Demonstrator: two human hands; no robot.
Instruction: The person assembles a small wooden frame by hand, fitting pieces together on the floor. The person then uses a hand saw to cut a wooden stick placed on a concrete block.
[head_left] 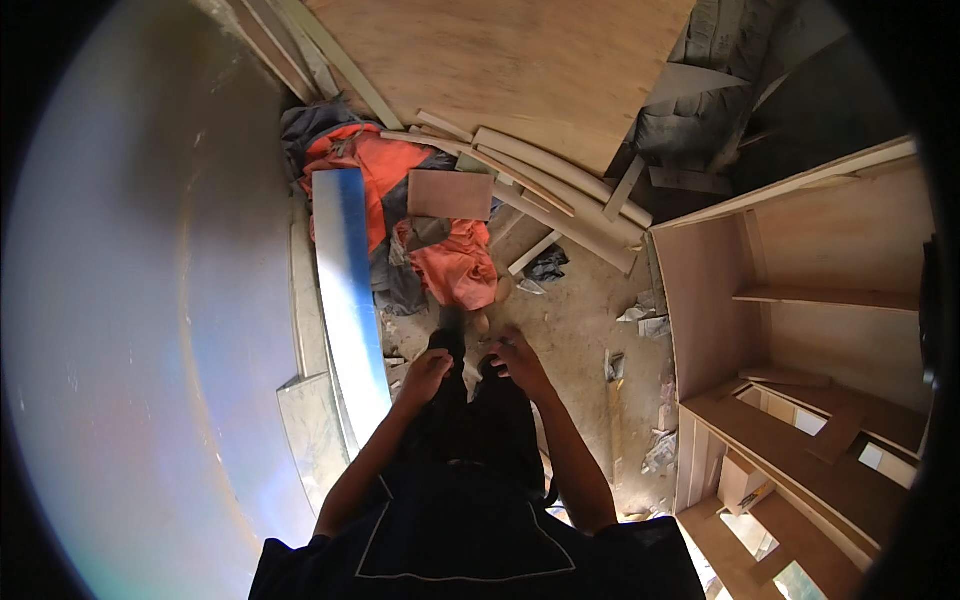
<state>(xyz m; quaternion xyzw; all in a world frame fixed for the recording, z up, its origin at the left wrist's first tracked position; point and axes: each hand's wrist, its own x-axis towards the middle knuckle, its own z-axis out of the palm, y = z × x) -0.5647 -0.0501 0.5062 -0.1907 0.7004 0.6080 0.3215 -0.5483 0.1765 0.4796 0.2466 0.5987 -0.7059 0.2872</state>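
My left hand (pixel 430 373) hangs over my dark trousers, its fingers curled together, with nothing showing in it. My right hand (pixel 518 362) is over the other leg, fingers loosely bent and apart, holding nothing. Beyond my hands lies a heap of orange and dark cloth (pixel 458 266) on the floor. A reddish-brown rectangular board (pixel 450 194) rests on that cloth. Left of my left hand stretches a long, narrow panel (pixel 342 260), blue at its far end and glaring white nearer me.
A large pale sheet (pixel 120 320) fills the left side. Wood strips (pixel 560 190) lie beneath a big plywood sheet (pixel 490 70) at the back. An open wooden cabinet frame (pixel 710 300) stands on the right. Paper scraps (pixel 660 452) and a dark crumpled bag (pixel 546 264) litter the floor.
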